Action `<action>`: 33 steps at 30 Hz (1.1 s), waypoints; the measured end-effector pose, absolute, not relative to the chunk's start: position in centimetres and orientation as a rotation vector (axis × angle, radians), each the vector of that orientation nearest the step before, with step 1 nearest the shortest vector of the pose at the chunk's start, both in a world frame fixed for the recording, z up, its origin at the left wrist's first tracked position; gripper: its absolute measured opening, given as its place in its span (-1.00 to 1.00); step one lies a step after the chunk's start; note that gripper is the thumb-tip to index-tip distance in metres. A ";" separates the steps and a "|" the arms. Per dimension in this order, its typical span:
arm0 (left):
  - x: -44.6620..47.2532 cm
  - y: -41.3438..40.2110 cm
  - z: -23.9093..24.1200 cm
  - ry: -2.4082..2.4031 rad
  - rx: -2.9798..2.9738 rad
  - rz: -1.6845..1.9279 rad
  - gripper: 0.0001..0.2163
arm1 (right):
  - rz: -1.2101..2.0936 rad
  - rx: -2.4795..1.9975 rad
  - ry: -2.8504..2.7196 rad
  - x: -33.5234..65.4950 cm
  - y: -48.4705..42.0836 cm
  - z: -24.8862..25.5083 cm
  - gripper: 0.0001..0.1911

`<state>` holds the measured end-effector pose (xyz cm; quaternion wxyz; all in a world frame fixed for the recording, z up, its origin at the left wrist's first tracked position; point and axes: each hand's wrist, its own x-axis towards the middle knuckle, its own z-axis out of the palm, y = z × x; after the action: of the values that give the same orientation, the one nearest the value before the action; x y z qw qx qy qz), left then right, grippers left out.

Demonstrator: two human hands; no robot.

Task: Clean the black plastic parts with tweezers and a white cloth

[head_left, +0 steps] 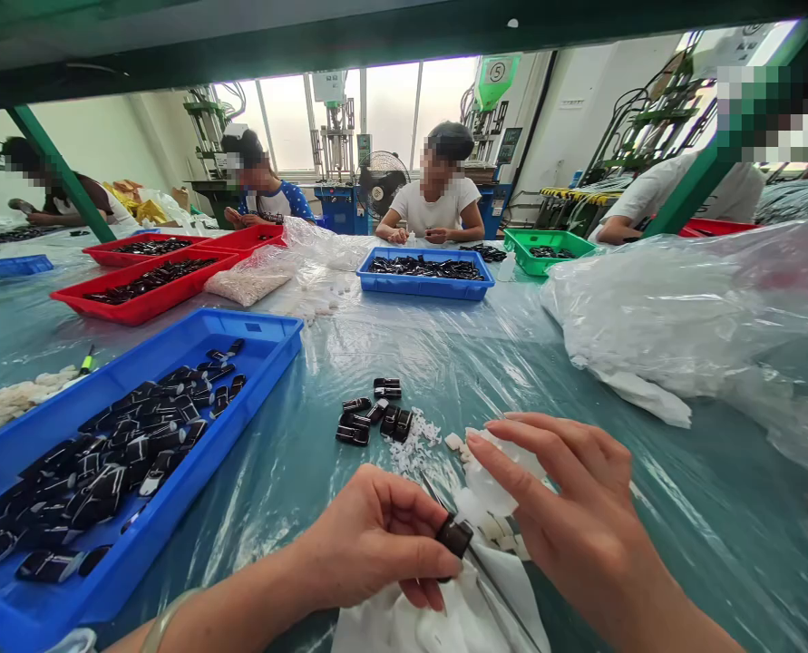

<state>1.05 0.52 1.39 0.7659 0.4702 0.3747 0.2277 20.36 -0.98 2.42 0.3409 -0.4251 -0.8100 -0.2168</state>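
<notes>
My left hand [376,540] pinches a small glossy black plastic part [455,535] between thumb and fingers, low in the middle of the view. My right hand [567,503] hovers just right of it, fingers curled around a small translucent white piece [495,485]. A thin metal tool [444,508] lies under the hands on a white cloth [444,621]. A small group of the same black parts [373,415] lies on the table ahead, with white plastic crumbs [413,444] beside them.
A blue tray [50,426] with several black parts sits at my left. Red trays [138,290], another blue tray [423,272] and a green tray [546,249] stand farther off. Crumpled clear bags [689,317] fill the right. Other people sit across the plastic-covered table [444,354].
</notes>
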 end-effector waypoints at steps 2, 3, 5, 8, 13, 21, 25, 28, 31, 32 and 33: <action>1.1 0.5 1.3 0.809 1.023 0.490 -0.83 | -0.581 -1.103 -2.102 20.3 -1.1 2.4 -0.56; 1.1 0.5 1.3 0.807 1.026 0.488 -0.83 | -0.581 -1.104 -2.100 20.3 -1.1 2.4 -0.57; 1.1 0.5 1.3 0.806 1.032 0.483 -0.83 | -0.571 -1.109 -2.100 20.3 -1.1 2.3 -0.57; 1.1 0.5 1.5 0.813 1.031 0.478 -0.83 | -0.560 -1.117 -2.093 20.3 -1.1 2.3 -0.56; 1.0 0.5 1.5 0.817 1.028 0.479 -0.81 | -0.553 -1.115 -2.080 20.3 -1.1 2.3 -0.58; 0.9 0.6 1.5 0.807 1.024 0.478 -0.81 | -0.523 -1.096 -2.076 20.2 -1.0 2.5 -0.61; 0.9 0.6 1.7 0.809 1.020 0.474 -0.80 | -0.546 -1.083 -2.081 20.2 -0.9 2.7 -0.60; 0.8 0.5 1.7 0.815 1.026 0.465 -0.80 | -0.563 -1.068 -2.091 20.3 -0.9 2.7 -0.58; 0.8 0.4 1.7 0.814 1.026 0.466 -0.81 | -0.548 -1.063 -2.083 20.2 -0.9 2.7 -0.59; 0.8 0.4 1.8 0.813 1.026 0.467 -0.81 | -0.538 -1.063 -2.081 20.2 -0.9 2.7 -0.59; 0.8 0.4 1.8 0.815 1.029 0.465 -0.81 | -0.532 -1.063 -2.082 20.2 -0.9 2.7 -0.60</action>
<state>0.83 0.44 1.77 0.7672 0.4740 0.3752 0.2143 20.23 -0.90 2.67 0.3636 -0.4130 -0.8090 -0.2068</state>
